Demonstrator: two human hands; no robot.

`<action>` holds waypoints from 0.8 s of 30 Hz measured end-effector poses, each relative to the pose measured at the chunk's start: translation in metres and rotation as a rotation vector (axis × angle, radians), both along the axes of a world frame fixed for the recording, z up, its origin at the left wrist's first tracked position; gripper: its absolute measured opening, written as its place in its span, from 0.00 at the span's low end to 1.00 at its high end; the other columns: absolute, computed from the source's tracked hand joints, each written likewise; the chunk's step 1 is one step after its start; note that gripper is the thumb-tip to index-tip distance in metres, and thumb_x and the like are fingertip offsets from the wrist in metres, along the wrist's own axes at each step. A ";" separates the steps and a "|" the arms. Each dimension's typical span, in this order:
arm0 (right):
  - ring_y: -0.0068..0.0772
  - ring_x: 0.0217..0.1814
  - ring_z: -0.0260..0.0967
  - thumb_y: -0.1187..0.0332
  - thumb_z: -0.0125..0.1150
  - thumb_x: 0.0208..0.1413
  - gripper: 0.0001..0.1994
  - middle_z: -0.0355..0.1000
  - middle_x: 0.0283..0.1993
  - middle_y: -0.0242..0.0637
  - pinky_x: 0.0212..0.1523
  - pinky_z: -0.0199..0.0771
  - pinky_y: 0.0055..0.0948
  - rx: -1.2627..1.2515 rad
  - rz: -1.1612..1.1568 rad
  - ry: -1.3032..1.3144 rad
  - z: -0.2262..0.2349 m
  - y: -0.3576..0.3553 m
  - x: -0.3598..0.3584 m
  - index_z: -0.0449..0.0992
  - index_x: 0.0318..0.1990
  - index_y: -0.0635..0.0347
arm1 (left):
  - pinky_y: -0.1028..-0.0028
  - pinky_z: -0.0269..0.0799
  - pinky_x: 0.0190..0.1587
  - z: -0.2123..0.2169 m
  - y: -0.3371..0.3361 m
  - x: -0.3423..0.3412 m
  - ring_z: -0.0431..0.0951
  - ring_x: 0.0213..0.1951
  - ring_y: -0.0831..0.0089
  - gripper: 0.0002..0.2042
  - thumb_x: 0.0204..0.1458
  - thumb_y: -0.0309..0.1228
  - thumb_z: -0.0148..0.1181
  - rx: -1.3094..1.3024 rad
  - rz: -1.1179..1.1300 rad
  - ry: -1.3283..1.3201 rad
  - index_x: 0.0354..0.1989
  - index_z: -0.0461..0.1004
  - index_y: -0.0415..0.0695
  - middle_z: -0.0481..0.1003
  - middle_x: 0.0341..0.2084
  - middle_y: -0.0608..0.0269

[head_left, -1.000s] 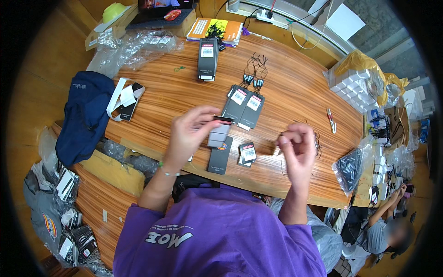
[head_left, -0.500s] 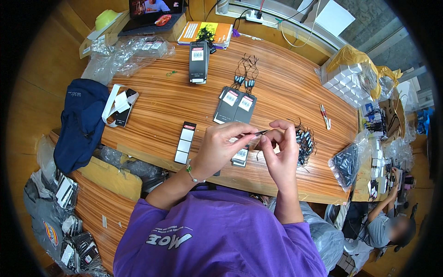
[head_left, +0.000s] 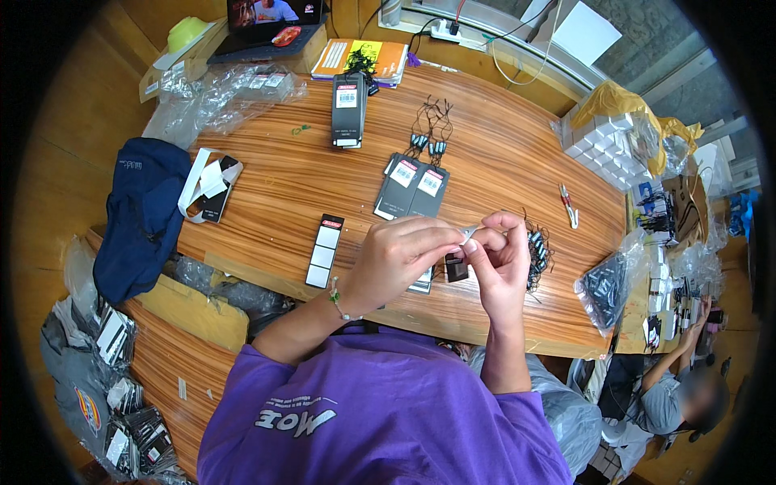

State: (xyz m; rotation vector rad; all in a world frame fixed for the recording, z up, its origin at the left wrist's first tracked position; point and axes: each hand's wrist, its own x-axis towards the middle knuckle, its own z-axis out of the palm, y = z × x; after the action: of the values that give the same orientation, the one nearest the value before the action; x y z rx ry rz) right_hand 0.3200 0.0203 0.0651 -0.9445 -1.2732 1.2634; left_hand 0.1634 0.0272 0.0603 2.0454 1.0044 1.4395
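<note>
In front of me my left hand is closed in a pinch, its fingertips meeting those of my right hand. Between them shows a small pale piece, too small to name. My right fingers are bent and pinch it too. Just below the fingertips is a small dark square piece; I cannot tell whether it is joined to what I hold. Beyond my hands lie grey hang tags with white barcode labels and looped black cords. Right of my right hand is a pile of black cords.
A label strip lies left of my hands. A stack of grey tags lies farther back. Red-handled snips, a plastic bag of black pieces and wrapped white boxes are on the right. Another person works far right.
My fingertips have shifted slightly right and closer together. The thin dark thing between them is no longer visible; a pale piece shows there, and a dark square piece shows below.
</note>
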 end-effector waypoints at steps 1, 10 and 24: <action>0.20 0.29 0.66 0.81 0.52 0.52 0.15 0.69 0.27 0.35 0.30 0.64 0.17 -0.052 0.019 0.098 0.000 0.000 0.000 0.58 0.45 0.62 | 0.73 0.72 0.31 0.000 0.001 0.000 0.77 0.30 0.67 0.05 0.43 0.24 0.60 0.018 -0.006 -0.002 0.30 0.75 0.41 0.76 0.27 0.61; 0.26 0.32 0.69 0.77 0.50 0.55 0.09 0.71 0.30 0.39 0.35 0.69 0.22 -0.237 0.257 0.360 -0.007 0.007 0.012 0.63 0.43 0.65 | 0.73 0.72 0.32 0.003 0.011 -0.012 0.76 0.32 0.67 0.07 0.36 0.25 0.61 0.240 -0.068 0.119 0.28 0.75 0.41 0.75 0.28 0.63; 0.22 0.39 0.65 0.73 0.50 0.56 0.03 0.68 0.37 0.34 0.37 0.65 0.18 -0.317 0.245 0.324 -0.015 0.008 0.009 0.67 0.37 0.61 | 0.73 0.68 0.38 0.012 0.027 -0.024 0.71 0.35 0.78 0.06 0.37 0.31 0.61 0.844 -0.071 0.544 0.27 0.76 0.51 0.71 0.28 0.76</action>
State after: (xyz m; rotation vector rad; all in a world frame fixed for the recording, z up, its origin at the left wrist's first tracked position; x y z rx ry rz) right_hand 0.3289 0.0287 0.0500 -0.7743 -0.9697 1.7692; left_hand 0.1389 0.0541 0.0726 3.1615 0.5007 1.4376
